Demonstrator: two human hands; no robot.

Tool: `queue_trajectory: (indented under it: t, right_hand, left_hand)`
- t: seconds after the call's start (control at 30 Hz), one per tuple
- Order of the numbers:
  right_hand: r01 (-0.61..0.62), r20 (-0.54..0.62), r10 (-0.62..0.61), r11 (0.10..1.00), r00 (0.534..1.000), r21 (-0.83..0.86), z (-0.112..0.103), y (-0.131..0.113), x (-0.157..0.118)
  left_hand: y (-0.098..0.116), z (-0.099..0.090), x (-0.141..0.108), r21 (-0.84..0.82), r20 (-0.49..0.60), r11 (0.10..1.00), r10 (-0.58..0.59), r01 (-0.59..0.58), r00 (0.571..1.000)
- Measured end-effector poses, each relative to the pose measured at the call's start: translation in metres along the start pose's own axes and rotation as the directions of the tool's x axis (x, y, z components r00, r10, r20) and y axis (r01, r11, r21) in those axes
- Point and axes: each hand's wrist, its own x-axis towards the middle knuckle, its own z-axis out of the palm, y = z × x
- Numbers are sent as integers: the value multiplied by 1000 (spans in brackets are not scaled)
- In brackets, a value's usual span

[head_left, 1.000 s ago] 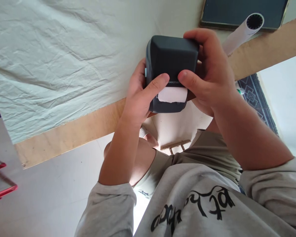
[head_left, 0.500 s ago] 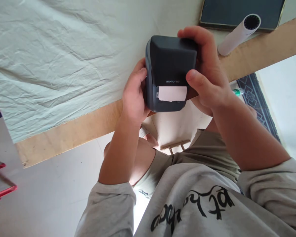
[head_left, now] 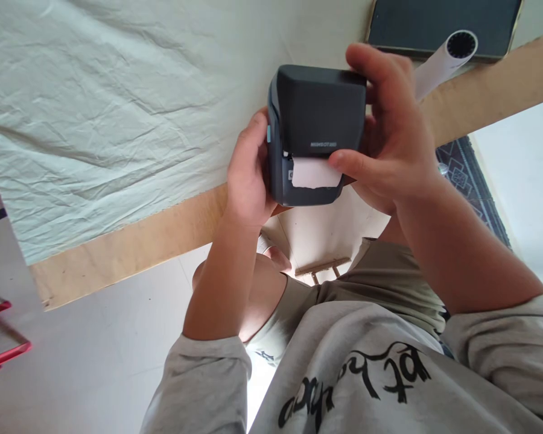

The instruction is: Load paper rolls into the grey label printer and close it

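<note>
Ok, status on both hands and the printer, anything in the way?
Left hand on black printer, left side. Right hand at its right side, thumb by the white paper. White tube partly behind right hand, clear of printer.

NIIMBOT (head_left: pixel 323 144) — printer lid (head_left: pixel 321 108), shirt lettering (head_left: pixel 366 377) — unclear

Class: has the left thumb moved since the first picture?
Yes: judged against the wooden table edge, the left thumb went leftward, off the face of the label printer to its side.
</note>
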Motion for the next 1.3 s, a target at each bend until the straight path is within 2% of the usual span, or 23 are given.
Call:
queue_trajectory:
  t: [0.1, 0.17, 0.23, 0.37, 0.43, 0.5, 0.57, 0.6, 0.67, 0.73, 0.8, 0.9, 0.93, 1.0, 1.07, 1.1, 1.2, 1.3]
  right_hand:
    - [55, -209, -64, 997, 976, -48, -7, -14, 3]
    - [12, -255, -33, 996, 966, -84, -11, -30, 6]
    - [-16, -244, -2, 997, 970, -71, -12, -45, 9]
    - [29, -407, -17, 999, 913, 23, -10, -54, 12]
    - [37, -347, -51, 998, 936, -46, -11, -51, 12]
    - [53, -175, -95, 971, 980, -234, -14, -48, 14]
    - [42, 12, -41, 885, 999, -463, -16, -48, 18]
    - [24, 80, 25, 828, 996, -560, -16, -49, 21]
    - [-12, 197, 200, 732, 960, -681, -16, -52, 28]
    - [-11, 274, 291, 704, 917, -710, -16, -57, 34]
    - [-2, 305, 273, 748, 912, -663, -19, -61, 36]
    - [-23, 223, 136, 894, 965, -447, -29, -61, 25]
    - [-44, 167, 103, 944, 981, -326, -33, -59, 17]
    - [-156, 65, 153, 987, 986, 48, -38, -47, 1]
    - [-206, -46, 240, 905, 970, 372, -38, -28, -15]
    - [-220, -35, 256, 887, 966, 405, -36, -17, -22]
    - [-196, -97, 263, 878, 960, 437, -29, 7, -33]
    - [-196, -122, 251, 917, 960, 347, -28, 8, -32]
  left_hand:
    - [-3, -3, 1, -49, 102, 995, 90, -86, 991]
    - [-5, -5, 2, -46, 95, 995, 95, -91, 991]
    - [-6, -6, 2, -32, 86, 995, 99, -97, 991]
    - [-7, -6, 2, -13, 58, 995, 103, -102, 993]
    - [-8, -6, 2, -11, 51, 995, 100, -99, 994]
    - [-8, -7, 2, -15, 55, 995, 100, -99, 993]
    - [-8, -7, 1, -8, 65, 995, 102, -102, 993]
    - [-8, -6, 1, 7, 70, 994, 104, -105, 992]
    - [-7, -6, 0, 48, 86, 993, 102, -106, 991]
    - [-6, -6, 0, 71, 114, 993, 84, -92, 990]
    - [-6, -7, 0, 61, 135, 995, 72, -80, 988]
    - [-7, -10, 1, 32, 115, 997, 66, -71, 991]
    - [-7, -10, 1, 27, 102, 997, 64, -67, 993]
    - [-8, -11, 2, 20, 84, 998, 56, -58, 995]
    - [-9, -10, 3, 13, 69, 998, 55, -56, 996]
    - [-9, -10, 3, 8, 61, 999, 52, -53, 997]
    - [-8, -8, 2, -10, 50, 999, 48, -48, 998]
    - [-8, -8, 2, -9, 57, 999, 53, -53, 997]
